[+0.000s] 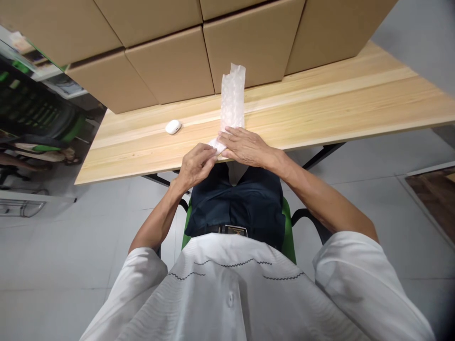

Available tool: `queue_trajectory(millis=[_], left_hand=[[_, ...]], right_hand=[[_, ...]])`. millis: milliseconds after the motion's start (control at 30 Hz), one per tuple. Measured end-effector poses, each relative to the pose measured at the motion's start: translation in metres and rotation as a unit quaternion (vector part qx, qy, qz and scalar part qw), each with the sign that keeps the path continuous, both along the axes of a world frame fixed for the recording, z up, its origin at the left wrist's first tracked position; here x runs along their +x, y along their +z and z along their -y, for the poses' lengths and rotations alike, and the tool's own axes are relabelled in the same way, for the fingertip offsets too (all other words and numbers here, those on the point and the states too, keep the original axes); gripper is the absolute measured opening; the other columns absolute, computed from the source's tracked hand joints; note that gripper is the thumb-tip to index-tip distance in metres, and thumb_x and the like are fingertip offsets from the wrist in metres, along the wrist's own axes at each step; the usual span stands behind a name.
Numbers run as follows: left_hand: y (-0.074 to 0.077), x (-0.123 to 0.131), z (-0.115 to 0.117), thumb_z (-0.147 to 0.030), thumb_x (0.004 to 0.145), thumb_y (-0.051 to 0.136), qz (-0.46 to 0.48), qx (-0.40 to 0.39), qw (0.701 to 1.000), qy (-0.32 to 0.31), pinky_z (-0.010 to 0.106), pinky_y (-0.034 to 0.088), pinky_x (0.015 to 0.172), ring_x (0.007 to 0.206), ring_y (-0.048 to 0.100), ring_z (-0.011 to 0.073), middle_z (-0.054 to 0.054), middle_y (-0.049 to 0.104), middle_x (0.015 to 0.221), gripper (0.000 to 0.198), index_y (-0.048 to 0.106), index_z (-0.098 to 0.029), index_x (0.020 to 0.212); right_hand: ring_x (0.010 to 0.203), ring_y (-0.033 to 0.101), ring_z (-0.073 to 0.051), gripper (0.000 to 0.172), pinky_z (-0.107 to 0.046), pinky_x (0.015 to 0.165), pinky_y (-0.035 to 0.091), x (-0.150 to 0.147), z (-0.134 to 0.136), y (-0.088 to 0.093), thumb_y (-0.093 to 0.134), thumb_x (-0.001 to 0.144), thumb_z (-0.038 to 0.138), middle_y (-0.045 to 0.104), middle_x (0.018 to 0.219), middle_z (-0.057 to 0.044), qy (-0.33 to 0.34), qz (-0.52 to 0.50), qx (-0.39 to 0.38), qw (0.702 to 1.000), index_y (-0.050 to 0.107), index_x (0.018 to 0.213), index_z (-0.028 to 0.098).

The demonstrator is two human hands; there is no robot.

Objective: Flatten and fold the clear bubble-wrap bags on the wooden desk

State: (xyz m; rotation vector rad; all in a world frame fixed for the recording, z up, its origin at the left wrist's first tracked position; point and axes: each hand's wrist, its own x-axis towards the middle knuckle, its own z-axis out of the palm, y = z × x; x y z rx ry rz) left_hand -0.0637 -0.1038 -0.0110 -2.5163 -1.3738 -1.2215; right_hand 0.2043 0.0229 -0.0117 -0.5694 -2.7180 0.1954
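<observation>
An office-like workroom; stacked cardboard boxes (252, 47); pale wooden table (337, 104); green chair (289, 237); grey tiled floor (53, 255)

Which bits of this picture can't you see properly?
- Head view: the bubble wrap strip beneath the right hand, hidden by that hand.
- Head view: whatever is inside the cardboard boxes, hidden by their walls.
- Head view: the tops of the upper boxes, cut off by the top edge.
- Head view: the belt buckle's markings, too small.

Bubble wrap (232, 99) whitish; tabletop (337, 104) yellowish wood-grain; boxes (249, 52) brown; shirt (199, 303) white, dark squiggles.
</observation>
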Motion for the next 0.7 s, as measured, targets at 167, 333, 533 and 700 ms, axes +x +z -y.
queue_trajectory(millis=[167, 333, 533, 700], left_hand=[[0.007, -0.013, 0.004, -0.066, 0.125, 0.068, 0.054, -0.02, 0.997, 0.05, 0.048, 0.072, 0.098, 0.119, 0.084, 0.0302, 0.015, 0.089, 0.134, 0.049, 0.089, -0.026, 0.147], [0.005, -0.021, 0.001, -0.076, 0.123, 0.067, 0.077, -0.041, 0.993, 0.079, 0.051, 0.071, 0.103, 0.119, 0.082, 0.0309, 0.014, 0.089, 0.134, 0.06, 0.087, -0.027, 0.151], [-0.001, -0.026, 0.005, -0.068, 0.122, 0.075, 0.025, -0.027, 0.999, 0.03, 0.058, 0.069, 0.119, 0.133, 0.081, 0.0344, 0.016, 0.089, 0.139, 0.064, 0.078, -0.025, 0.169], [-0.014, -0.027, 0.01, -0.059, 0.124, 0.073, -0.026, -0.033, 0.999, 0.005, 0.055, 0.073, 0.117, 0.14, 0.081, 0.0351, 0.021, 0.082, 0.156, 0.069, 0.066, -0.022, 0.182]], right_hand=[[0.189, 0.051, -0.041, 0.064, -0.069, 0.155, 0.043, 0.0, 0.0, -0.003, 0.061, 0.129, 0.046, 0.064, 0.195, -0.016, 0.002, -0.022, -0.003, 1.0, 0.066, 0.187, 0.019], [0.19, 0.05, -0.042, 0.067, -0.071, 0.155, 0.042, 0.001, 0.001, -0.002, 0.062, 0.128, 0.049, 0.063, 0.196, -0.015, 0.006, -0.023, -0.012, 1.0, 0.065, 0.188, 0.02], [0.189, 0.05, -0.043, 0.065, -0.069, 0.155, 0.041, 0.002, 0.004, 0.004, 0.06, 0.127, 0.041, 0.062, 0.195, -0.02, 0.004, -0.009, -0.015, 1.0, 0.067, 0.185, 0.011], [0.189, 0.05, -0.043, 0.068, -0.07, 0.155, 0.04, 0.003, 0.002, -0.002, 0.065, 0.126, 0.043, 0.061, 0.195, -0.02, 0.013, -0.022, -0.007, 1.0, 0.066, 0.185, 0.011]])
